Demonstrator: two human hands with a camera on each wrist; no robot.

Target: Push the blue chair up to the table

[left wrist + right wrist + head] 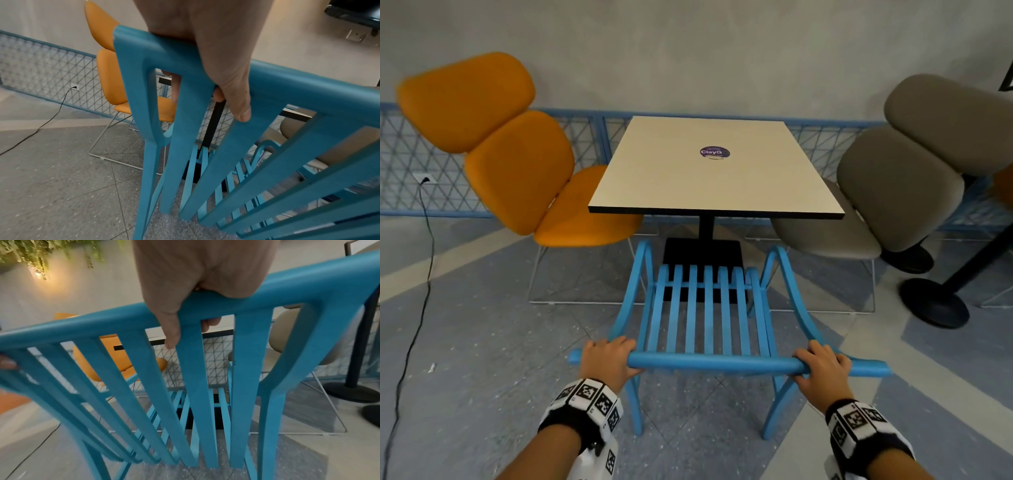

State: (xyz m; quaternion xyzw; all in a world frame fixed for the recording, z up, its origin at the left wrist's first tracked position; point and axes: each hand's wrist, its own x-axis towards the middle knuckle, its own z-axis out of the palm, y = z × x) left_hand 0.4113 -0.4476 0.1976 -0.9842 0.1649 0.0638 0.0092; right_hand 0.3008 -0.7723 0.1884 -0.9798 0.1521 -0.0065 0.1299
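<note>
Hands: left hand (608, 359) and right hand (820, 368) each curl around the top rail of the blue chair (707, 318), fingers over the far side and thumbs on the near side, one toward each end of the rail.
Chair position: it stands at lower centre of the head view, seat facing the table (714, 168); the seat front lies near the table's black base (702, 253), apparently just short of the top's near edge.
Risk, armrests: the curved arms rise at centre frame close under the table edge; if they stand higher than the underside they would probably jam against it.
Risk, legs: a straight push may drive the front legs into the black base and stop the chair early or tip it.
Risk, neighbours: the orange chair (517, 154) at left and the grey chair (900, 178) at right flank the gap closely; a skewed push could knock either.
Risk, grip: pressing high on the rail could lift the rear legs instead of sliding them.
Floor: speckled grey-blue with pale bands, smooth-looking.
Room: plain wall, blue mesh panel along its foot, black cable (424, 274) at far left, black pedestal stand (935, 301) at right.
</note>
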